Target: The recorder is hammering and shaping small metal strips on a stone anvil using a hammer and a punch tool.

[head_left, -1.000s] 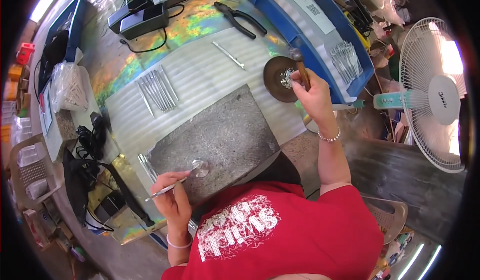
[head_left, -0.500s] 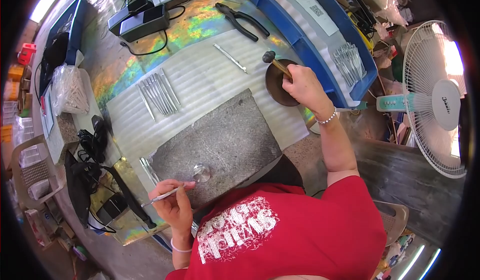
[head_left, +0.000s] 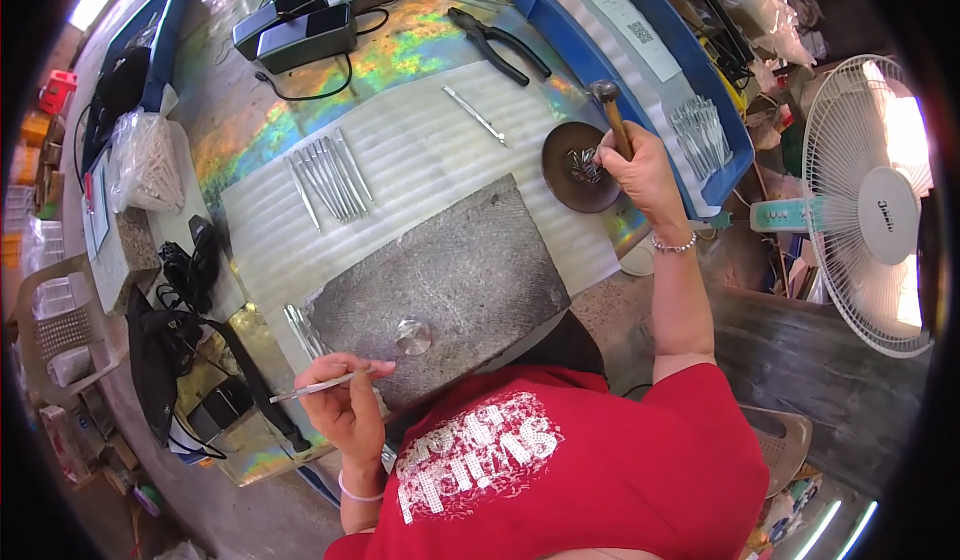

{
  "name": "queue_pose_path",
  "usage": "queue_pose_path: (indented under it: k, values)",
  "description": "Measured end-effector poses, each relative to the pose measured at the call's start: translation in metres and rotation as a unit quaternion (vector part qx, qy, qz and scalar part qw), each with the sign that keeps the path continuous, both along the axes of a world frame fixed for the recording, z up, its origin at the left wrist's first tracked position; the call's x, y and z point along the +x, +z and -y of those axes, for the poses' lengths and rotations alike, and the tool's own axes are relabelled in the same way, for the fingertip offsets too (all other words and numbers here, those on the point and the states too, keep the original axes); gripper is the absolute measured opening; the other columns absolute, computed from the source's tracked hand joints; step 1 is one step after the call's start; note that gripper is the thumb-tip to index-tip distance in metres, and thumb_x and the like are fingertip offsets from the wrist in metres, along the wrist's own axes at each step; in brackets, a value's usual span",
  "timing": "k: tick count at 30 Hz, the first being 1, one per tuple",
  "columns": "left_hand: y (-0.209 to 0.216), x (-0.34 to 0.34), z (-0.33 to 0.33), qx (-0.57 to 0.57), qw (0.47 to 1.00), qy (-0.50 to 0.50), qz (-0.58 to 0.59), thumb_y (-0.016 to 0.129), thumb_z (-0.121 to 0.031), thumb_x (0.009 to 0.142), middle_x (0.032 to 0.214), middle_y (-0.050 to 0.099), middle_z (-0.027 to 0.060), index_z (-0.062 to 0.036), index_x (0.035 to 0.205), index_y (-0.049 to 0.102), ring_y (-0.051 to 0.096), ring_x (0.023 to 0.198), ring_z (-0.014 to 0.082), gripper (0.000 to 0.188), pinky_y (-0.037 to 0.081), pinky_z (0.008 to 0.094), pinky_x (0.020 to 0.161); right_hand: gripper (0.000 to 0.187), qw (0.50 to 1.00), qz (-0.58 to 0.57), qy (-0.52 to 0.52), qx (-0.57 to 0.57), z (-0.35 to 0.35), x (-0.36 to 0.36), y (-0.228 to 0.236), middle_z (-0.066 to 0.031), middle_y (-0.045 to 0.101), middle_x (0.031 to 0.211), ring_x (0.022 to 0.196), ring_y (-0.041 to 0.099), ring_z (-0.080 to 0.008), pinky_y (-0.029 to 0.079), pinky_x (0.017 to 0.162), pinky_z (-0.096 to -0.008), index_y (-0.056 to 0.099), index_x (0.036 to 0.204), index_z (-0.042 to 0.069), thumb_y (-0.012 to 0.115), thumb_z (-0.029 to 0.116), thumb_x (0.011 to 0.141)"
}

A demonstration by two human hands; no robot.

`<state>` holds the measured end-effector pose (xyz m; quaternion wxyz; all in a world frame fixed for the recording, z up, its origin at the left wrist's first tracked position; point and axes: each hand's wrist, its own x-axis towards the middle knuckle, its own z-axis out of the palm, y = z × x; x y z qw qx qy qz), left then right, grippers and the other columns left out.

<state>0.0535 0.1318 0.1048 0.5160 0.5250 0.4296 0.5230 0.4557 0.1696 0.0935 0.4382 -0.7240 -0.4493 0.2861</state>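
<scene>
My right hand [head_left: 650, 175] is closed on the wooden handle of a hammer [head_left: 617, 132], its dark metal head pointing away from me. Its fingertips are at the right rim of a round brown dish [head_left: 575, 200], which holds a heap of small silver metal pieces [head_left: 583, 166]. My left hand [head_left: 345, 410], closed, pinches a slim silver metal rod [head_left: 312, 388] at the near left corner of a grey stone block [head_left: 440, 270]. A short round metal piece [head_left: 412, 336] rests on the block just right of those fingers.
Several slim rods [head_left: 330, 178] lie on the white foam sheet [head_left: 410, 140], with one jointed rod [head_left: 475, 116] apart. Black-handled pliers [head_left: 500, 48] lie beyond it. On the right stand a blue tray [head_left: 735, 175] with bundled rods and a fan [head_left: 868, 205].
My right hand has moved right with the hammer, uncovering the metal pieces in the dish. The hammer head now points more straight away. My left hand keeps its grip on the rod.
</scene>
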Motion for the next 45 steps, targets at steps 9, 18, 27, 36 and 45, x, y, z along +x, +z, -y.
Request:
queue_pose_path:
  k: [9,18,27,36,45]
  values:
    - [0.007,-0.002,0.007,-0.032,0.999,-0.014,-0.007,0.054,0.008,0.087,0.091,0.054,0.0129,0.0011,0.106,0.042,0.065,0.075,0.0230,0.023,0.057,0.0315,0.067,0.011,0.985,-0.168,-0.034,-0.004,0.013,-0.027,0.027,0.0048,0.053,0.069,0.050,0.041,-0.0001,0.031,0.042,-0.0165,0.060,0.092,0.005,0.064,0.006,0.083]
    - [0.015,-0.007,0.011,-0.171,0.972,-0.082,0.140,0.051,0.004,0.088,0.095,0.056,0.0151,0.0065,0.100,0.051,0.067,0.083,0.0273,0.012,0.059,0.0325,0.070,0.010,0.951,-0.310,0.019,-0.001,0.023,-0.077,0.044,0.0042,0.051,0.067,0.044,0.036,0.0011,0.025,0.036,-0.0164,0.059,0.093,0.002,0.062,0.002,0.083]
    - [0.008,0.006,0.002,-0.314,0.846,-0.149,0.405,0.053,-0.010,0.093,0.098,0.063,0.0184,0.0046,0.104,0.053,0.068,0.082,0.0243,0.018,0.059,0.0328,0.071,0.006,0.889,-0.396,0.199,-0.117,0.039,-0.182,0.071,-0.0022,0.062,0.075,0.060,0.051,-0.0028,0.039,0.052,-0.0178,0.058,0.088,0.000,0.062,0.004,0.085]
    - [-0.002,0.002,0.006,-0.354,0.783,-0.148,0.490,0.055,-0.013,0.093,0.095,0.065,0.0154,-0.0010,0.105,0.055,0.066,0.072,0.0187,0.017,0.056,0.0292,0.065,0.012,0.903,-0.324,0.278,-0.043,0.046,-0.222,0.055,-0.0028,0.061,0.078,0.071,0.058,-0.0075,0.047,0.063,-0.0214,0.056,0.092,0.000,0.062,0.010,0.088]
    - [-0.002,0.003,0.007,-0.378,0.746,-0.147,0.528,0.056,-0.014,0.093,0.096,0.065,0.0134,-0.0017,0.105,0.057,0.066,0.072,0.0184,0.017,0.058,0.0306,0.065,0.011,0.924,-0.272,0.266,-0.039,0.044,-0.229,0.059,-0.0022,0.062,0.076,0.070,0.058,-0.0070,0.047,0.064,-0.0213,0.060,0.089,0.000,0.063,0.011,0.088]
